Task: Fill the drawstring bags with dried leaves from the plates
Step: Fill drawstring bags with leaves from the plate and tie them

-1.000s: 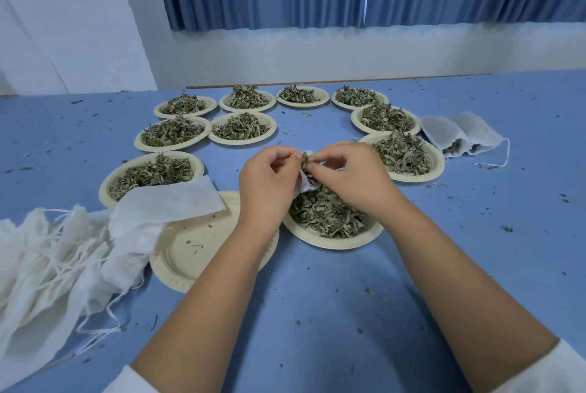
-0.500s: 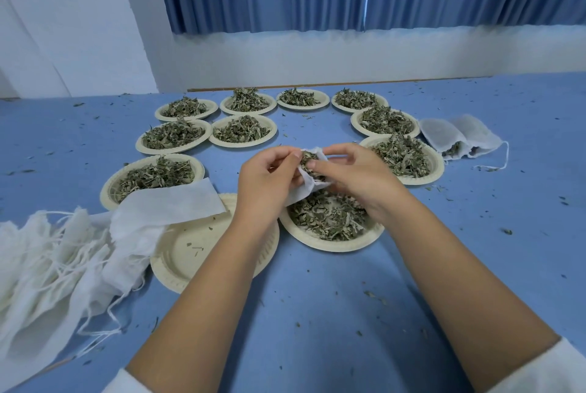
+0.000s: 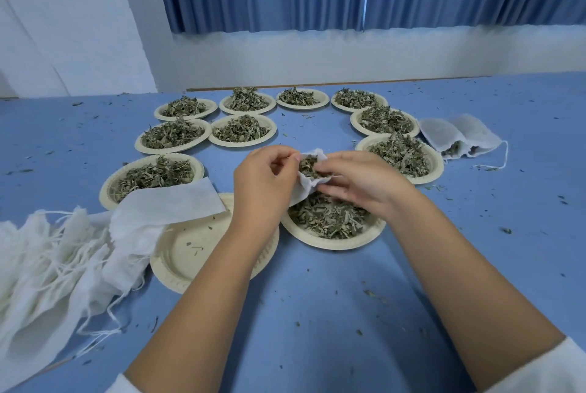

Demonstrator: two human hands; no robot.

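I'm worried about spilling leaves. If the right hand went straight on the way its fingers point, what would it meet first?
Most likely the dried leaves in the drawstring bag: the right hand points left across its open mouth. Right behind is the left hand, holding the far rim.

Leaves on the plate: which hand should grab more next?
Probably right: the right hand hangs just above the leaves on the plate, while the left hand holds the bag open.
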